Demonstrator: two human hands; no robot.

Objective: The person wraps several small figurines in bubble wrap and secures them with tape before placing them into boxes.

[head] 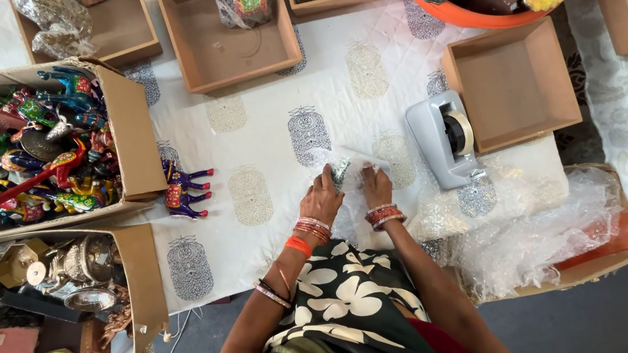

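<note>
Both hands are at work on a small green-and-silver trinket half covered in clear bubble wrap (346, 165), which lies on the white block-printed tablecloth (264, 125) directly in front of the person. The left hand (323, 198) presses down on the wrap's near-left edge with its fingers curled over it, while the right hand (375, 184) pinches the sheet just beside it; both are clenched on the plastic rather than on the trinket itself (what the object is exactly cannot be made out through the film). Judging by this, the step in hand is folding the wrap round the piece. The next move would seem to call for keeping the fold tight with one hand while the other reaches for the grey tape dispenser (445, 137), which stands just to the right, near an empty brown cardboard tray (514, 86). A purple-and-red painted animal figurine (183, 190) stands to the left, apart from the hands, beside an open carton of bright painted figurines (123, 127). A loose heap of bubble wrap (524, 231) sits at the near right.
</note>
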